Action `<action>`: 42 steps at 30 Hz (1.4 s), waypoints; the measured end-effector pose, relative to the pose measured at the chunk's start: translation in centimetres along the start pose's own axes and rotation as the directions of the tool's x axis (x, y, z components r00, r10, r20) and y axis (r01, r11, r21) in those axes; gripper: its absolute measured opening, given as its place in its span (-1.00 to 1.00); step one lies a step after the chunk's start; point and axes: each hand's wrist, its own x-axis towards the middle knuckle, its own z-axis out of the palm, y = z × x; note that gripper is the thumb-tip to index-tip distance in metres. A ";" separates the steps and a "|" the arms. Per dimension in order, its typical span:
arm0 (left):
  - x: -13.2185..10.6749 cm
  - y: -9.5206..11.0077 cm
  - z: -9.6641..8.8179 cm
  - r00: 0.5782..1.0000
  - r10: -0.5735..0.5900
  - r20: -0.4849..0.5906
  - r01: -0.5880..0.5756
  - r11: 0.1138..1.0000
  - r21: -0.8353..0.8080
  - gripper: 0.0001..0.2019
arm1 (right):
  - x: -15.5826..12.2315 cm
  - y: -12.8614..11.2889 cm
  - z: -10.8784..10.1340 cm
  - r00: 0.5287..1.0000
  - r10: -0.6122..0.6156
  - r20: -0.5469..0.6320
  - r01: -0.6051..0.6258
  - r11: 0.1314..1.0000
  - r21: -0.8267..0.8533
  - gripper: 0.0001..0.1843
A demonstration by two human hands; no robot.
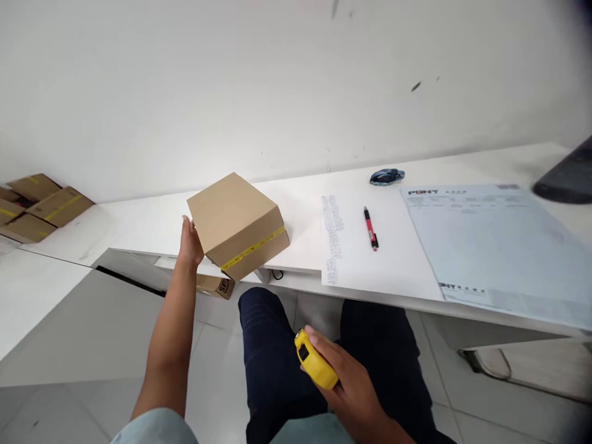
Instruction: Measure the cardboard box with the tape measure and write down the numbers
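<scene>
A brown cardboard box [234, 213] with a strip of yellow tape along its side is at the front edge of the white table, turned at an angle and partly overhanging. My left hand [190, 242] grips its left side, the thumb showing and the other fingers mostly hidden. Low in front of my body, above my lap, my right hand [346, 376] is wrapped round a yellow tape measure [319, 362]. No blade is visible coming out of it.
On the white table [139, 222] lie a printed paper sheet [388, 259], a red and black pen [370, 228], a plastic-covered form [494, 246] and a dark blue object [387, 177]. Several taped boxes [60, 206] sit far left; another box [215, 285] shows beneath. A dark object [568, 176] stands at right.
</scene>
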 end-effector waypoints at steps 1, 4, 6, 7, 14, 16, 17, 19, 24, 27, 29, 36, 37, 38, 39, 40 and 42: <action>0.5 0.2 0.7 0.999 -0.031 0.044 0.032 0.999 -0.011 -0.27 | -0.1 0.1 -0.2 1.000 0.009 0.009 -0.009 1.000 0.000 -0.46; 1.5 0.8 2.8 0.981 -0.108 0.162 0.109 0.994 0.003 -0.33 | 0.0 0.2 -0.5 0.999 0.040 0.005 -0.040 0.999 0.020 -0.47; 1.8 0.9 4.2 0.963 -0.154 0.221 0.148 0.988 0.043 -0.36 | 0.3 0.0 -0.4 0.998 0.058 -0.013 -0.058 0.998 0.040 -0.47; 2.0 1.0 4.9 0.957 -0.166 0.239 0.151 0.985 0.078 -0.37 | 0.7 -0.2 -0.3 0.998 0.063 -0.022 -0.062 0.997 0.055 -0.48; 0.2 3.7 8.3 0.919 0.394 0.035 -0.366 0.812 0.455 -0.56 | 5.8 -1.8 -2.3 0.959 0.204 0.196 -0.264 0.895 0.360 -0.52; -2.7 5.2 8.4 0.742 0.661 0.110 -0.603 0.588 0.539 -0.55 | 7.8 -2.1 -3.5 0.902 0.304 0.305 -0.426 0.738 0.523 -0.57; -4.6 5.9 8.4 0.650 0.732 0.204 -0.700 0.473 0.535 -0.51 | 8.8 -2.2 -4.0 0.873 0.338 0.353 -0.487 0.639 0.595 -0.57; -8.7 6.6 8.4 0.403 0.778 0.482 -0.885 0.197 0.422 -0.44 | 10.8 -2.3 -4.7 0.832 0.358 0.424 -0.553 0.472 0.686 -0.56; -14.9 5.1 9.3 0.020 0.525 0.851 -0.963 -0.219 0.158 -0.51 | 14.1 -2.4 -4.4 0.800 0.328 0.503 -0.600 0.400 0.693 -0.48; -15.3 3.8 9.3 0.017 0.570 0.821 -0.936 -0.280 0.214 -0.66 | 14.6 -2.6 -3.6 0.775 0.343 0.530 -0.631 0.438 0.640 -0.45; -15.2 3.3 8.7 0.011 0.577 0.816 -0.913 -0.328 0.244 -0.67 | 14.5 -2.8 -3.4 0.780 0.349 0.520 -0.625 0.485 0.611 -0.44; -11.0 3.5 2.7 0.132 0.812 0.568 -0.708 -0.324 0.627 -0.38 | 16.3 0.2 -6.7 0.910 0.375 0.176 -0.410 0.757 0.509 -0.50; -10.0 3.5 1.5 0.200 0.828 0.524 -0.672 -0.273 0.688 -0.41 | 16.9 1.3 -7.6 0.919 0.386 0.077 -0.372 0.787 0.492 -0.49; -8.9 3.4 0.4 0.265 0.830 0.491 -0.653 -0.220 0.724 -0.48 | 17.6 2.5 -8.3 0.922 0.388 -0.022 -0.331 0.814 0.477 -0.46; -8.1 3.2 -0.5 0.341 0.826 0.449 -0.645 -0.142 0.751 -0.56 | 18.3 3.6 -9.0 0.919 0.385 -0.087 -0.306 0.834 0.458 -0.44; -7.3 2.9 -1.2 0.385 0.833 0.398 -0.647 -0.065 0.760 -0.64 | 18.9 4.6 -9.5 0.916 0.383 -0.119 -0.297 0.847 0.441 -0.42; -6.6 2.2 -2.0 0.453 0.838 0.303 -0.654 0.083 0.752 -0.76 | 20.0 6.0 -10.1 0.915 0.380 -0.134 -0.298 0.863 0.409 -0.40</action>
